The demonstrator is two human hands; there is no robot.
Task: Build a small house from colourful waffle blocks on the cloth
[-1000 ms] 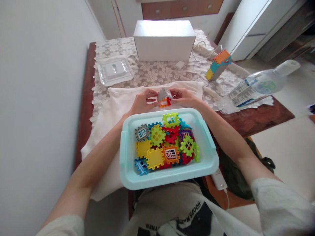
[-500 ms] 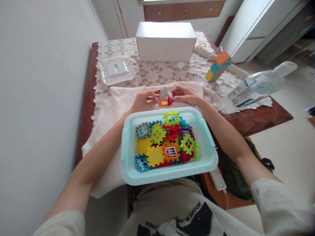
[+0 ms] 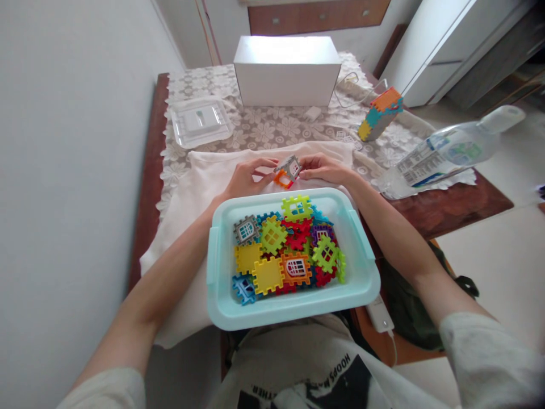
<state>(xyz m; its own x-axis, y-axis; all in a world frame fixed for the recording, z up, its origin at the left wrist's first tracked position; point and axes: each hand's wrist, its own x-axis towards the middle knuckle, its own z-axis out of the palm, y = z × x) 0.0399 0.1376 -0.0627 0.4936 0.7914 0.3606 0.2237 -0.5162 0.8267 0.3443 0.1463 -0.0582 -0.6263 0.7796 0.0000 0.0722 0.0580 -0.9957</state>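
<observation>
Above the white cloth (image 3: 204, 187), a small block assembly (image 3: 288, 171) of grey and orange tiles is gripped from its left by the left hand (image 3: 244, 179) and from its right by the right hand (image 3: 324, 168), just beyond the turquoise bin (image 3: 219, 267) of tiles.

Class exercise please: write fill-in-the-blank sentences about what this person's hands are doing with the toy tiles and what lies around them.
1. Both hands, left hand and right hand, hold a small piece made of ____ tiles.
2. The loose tiles lie in a light ____ tub.
3. The white box stands at the table's ____ end.

Missing words: joined; blue; far
</observation>
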